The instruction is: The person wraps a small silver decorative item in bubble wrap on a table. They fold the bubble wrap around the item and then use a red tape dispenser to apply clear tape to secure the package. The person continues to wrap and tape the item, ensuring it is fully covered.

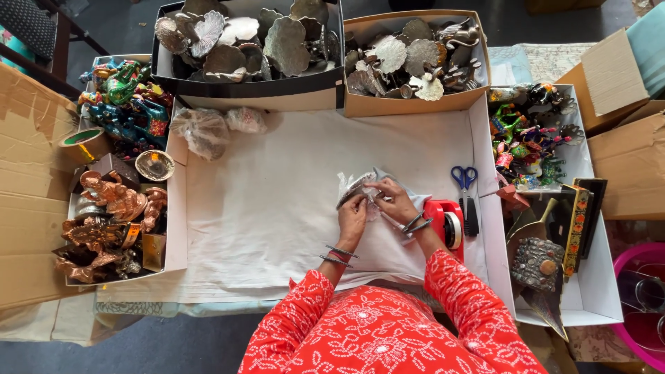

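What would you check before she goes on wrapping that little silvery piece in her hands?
1. Both hands on the piece: left hand and right hand both grip the wrapped metal piece. Ok.
2. Wrapper fully closed around it: cannot tell, the fingers hide it.
3. Tape within reach: red tape dispenser sits just beside the right wrist. Ok.
4. Scissors at hand: blue-handled scissors lie next to the dispenser. Ok.
5. Free working space: bare white cloth in front of the hands. Ok.
6. Finished pieces set aside: two wrapped bundles lie at the cloth's far left. Ok.
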